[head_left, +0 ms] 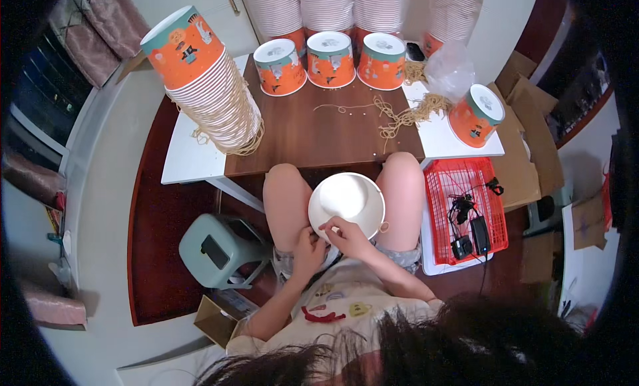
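A paper bucket [347,198], white inside, rests between my thighs with its mouth facing up. A small loop of tan cord [384,227] hangs at the right of its rim. My left hand [309,251] is closed just outside the near left rim, fingertips against it. Over the same stretch of rim, my right hand [347,237] pinches with its fingertips just inside the bucket. Whatever lies between the fingers of either hand is too small to make out.
Ahead is a brown and white table [293,133]. It bears a tall leaning stack of corded buckets [213,100], upturned orange buckets [331,61], loose tan cords [399,116] and a single bucket [476,116]. A grey stool [200,253] stands left, a red basket [432,186] with black adapters right.
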### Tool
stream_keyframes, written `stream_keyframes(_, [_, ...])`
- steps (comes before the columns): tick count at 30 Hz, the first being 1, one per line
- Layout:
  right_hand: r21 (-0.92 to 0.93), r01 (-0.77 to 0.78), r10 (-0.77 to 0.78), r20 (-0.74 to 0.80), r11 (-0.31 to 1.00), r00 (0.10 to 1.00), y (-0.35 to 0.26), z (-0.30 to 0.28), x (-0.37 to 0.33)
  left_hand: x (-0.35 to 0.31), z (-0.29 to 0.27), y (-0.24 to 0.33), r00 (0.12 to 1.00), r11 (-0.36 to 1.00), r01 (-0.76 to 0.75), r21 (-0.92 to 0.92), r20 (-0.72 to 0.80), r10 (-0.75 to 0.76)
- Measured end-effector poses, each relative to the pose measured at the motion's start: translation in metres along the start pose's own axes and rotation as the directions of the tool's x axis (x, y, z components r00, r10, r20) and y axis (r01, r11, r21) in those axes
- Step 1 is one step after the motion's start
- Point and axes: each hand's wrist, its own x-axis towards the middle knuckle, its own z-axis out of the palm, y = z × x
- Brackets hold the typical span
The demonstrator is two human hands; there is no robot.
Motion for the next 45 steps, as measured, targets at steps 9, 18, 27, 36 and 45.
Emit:
stream_keyframes(9, [0.046, -0.057, 0.056, 0.021, 0.997, 0.998, 0.004, 0.003, 0.011, 0.005, -0.003, -0.002, 0.995, 0.984, 0.099, -0.149, 0.029, -0.095])
stream_keyframes(18, [0.126, -0.079, 0.077, 0.016, 0.989, 0.997, 0.012, 0.004, 0.014, 0.005, -0.004, 0.004, 0.996, 0.996, 0.087, 0.004, -0.02, -0.087])
stream_keyframes(27, [0.156, -0.026, 0.024, 0.017, 0.987, 1.0, 0.007, 0.0, 0.015, 0.006, -0.005, 0.003, 0.995, 0.953, -0.037, 0.299, -0.081, 0.064])
stream_keyframes(36, [-0.276, 0.092, -0.115, -0.071, 0.957, 0.991, 0.002, -0.005, 0.013, 0.015, -0.078, 0.069, 0.994, 0.461, 0.041, 0.887, -0.083, 0.071])
stream_keyframes(45, [-0.392, 0.157, -0.213, -0.104, 0.906, 0.971, 0.003, 0.002, 0.018, 0.022, -0.107, 0.049, 0.974, 0.241, 0.06, 0.969, -0.11, 0.199])
